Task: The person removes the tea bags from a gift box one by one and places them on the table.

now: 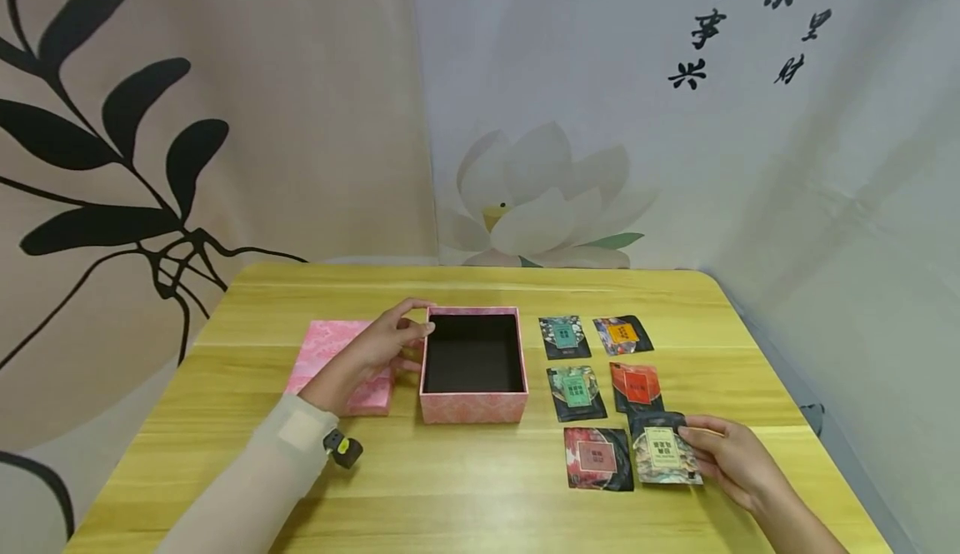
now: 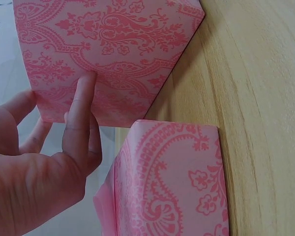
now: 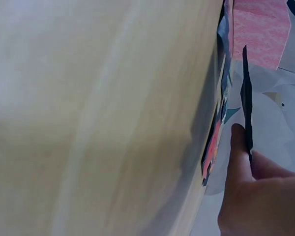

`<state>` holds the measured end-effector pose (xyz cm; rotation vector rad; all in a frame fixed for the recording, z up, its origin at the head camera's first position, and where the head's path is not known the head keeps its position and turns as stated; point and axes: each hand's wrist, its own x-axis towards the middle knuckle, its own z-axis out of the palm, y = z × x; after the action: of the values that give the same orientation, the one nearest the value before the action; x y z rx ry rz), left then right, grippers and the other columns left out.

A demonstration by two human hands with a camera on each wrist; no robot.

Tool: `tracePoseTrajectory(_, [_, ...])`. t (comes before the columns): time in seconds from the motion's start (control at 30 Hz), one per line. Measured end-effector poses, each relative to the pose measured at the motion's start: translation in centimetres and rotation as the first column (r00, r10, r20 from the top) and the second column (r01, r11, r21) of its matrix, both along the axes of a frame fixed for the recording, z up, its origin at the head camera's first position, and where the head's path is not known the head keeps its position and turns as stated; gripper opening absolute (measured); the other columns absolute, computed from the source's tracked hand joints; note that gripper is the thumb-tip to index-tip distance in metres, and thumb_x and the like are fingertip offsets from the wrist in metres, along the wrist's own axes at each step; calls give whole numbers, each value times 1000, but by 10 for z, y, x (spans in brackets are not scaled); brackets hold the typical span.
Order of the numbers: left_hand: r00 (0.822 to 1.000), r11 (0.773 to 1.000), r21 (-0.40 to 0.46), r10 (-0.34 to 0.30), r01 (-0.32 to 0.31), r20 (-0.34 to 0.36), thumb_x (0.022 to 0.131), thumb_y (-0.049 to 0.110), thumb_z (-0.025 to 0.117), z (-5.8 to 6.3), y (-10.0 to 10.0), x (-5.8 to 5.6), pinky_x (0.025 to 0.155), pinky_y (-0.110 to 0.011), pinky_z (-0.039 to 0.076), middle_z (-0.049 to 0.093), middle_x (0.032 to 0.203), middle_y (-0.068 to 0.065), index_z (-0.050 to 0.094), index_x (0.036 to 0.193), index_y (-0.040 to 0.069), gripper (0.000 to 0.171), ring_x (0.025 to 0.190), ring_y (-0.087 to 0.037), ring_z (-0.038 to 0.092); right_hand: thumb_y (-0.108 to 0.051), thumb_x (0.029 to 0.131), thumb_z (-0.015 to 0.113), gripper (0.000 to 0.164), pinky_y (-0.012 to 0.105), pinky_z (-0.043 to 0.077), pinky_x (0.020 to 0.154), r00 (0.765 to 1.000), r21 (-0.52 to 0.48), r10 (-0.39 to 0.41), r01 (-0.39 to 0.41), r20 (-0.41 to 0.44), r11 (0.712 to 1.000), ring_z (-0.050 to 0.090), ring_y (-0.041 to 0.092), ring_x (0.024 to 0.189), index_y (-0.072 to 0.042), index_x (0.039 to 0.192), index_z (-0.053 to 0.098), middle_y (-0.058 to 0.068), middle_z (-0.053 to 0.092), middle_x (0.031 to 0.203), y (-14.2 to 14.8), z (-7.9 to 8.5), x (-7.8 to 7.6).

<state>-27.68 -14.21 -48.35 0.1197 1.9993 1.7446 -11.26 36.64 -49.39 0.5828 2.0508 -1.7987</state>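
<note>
A pink patterned box (image 1: pixel 474 408), uncovered and black inside, stands mid-table. My left hand (image 1: pixel 392 339) holds its left wall near the back corner, thumb at the rim; in the left wrist view, fingers touch the outer side of the box (image 2: pixel 113 44). At the right my right hand (image 1: pixel 731 458) pinches a flat sachet with a cream label (image 1: pixel 664 450) by its right edge. Seen edge-on in the right wrist view, the sachet (image 3: pixel 246 98) is clear of the table. It overlaps the lower part of a red sachet (image 1: pixel 636 386) in the head view.
The pink lid (image 1: pixel 330 350) lies left of the box, partly behind my left forearm. Right of the box lie several more sachets: a teal one (image 1: pixel 565 337), an orange-labelled one (image 1: pixel 622 335), a green one (image 1: pixel 576 392) and a dark pink one (image 1: pixel 597 459). Printed curtains hang behind the table.
</note>
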Motion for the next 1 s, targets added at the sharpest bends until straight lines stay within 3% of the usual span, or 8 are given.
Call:
tracePoseTrajectory(0.37, [1000,1000,-6,-14,13,-18,104,28,64,1,-1,0,79,-50,64,46,133,-24,36,155,18,58,100,-34,66,-13,103,65,39,26,50,54,996,75,-85,84,7,994,53,7,61,5,137,56,-2,66,83,0,-7,5])
tracePoseTrajectory(0.6, [1000,1000,-2,-12,12,-23,105,28,63,-1,0,0,78,-49,64,46,131,-23,38,154,19,56,101,-33,65,-19,100,70,35,30,59,67,993,111,-118,118,-2,987,66,11,78,0,129,65,-7,71,94,4,-8,7])
tracePoseTrajectory(0.83, [1000,1000,10,-2,2,-4,104,26,64,-1,1,0,75,-47,65,47,128,-23,38,154,19,57,95,-33,67,-13,97,74,22,28,54,56,988,98,-156,157,-10,983,62,9,61,-5,116,68,-4,74,88,6,-6,13])
tracePoseTrajectory(1.0, [1000,1000,12,-2,2,-11,104,26,64,-1,0,0,75,-47,65,47,126,-21,38,154,18,56,92,-30,67,-9,94,76,18,30,57,57,984,112,-174,175,-27,978,67,13,64,-2,109,66,1,74,84,6,-6,13])
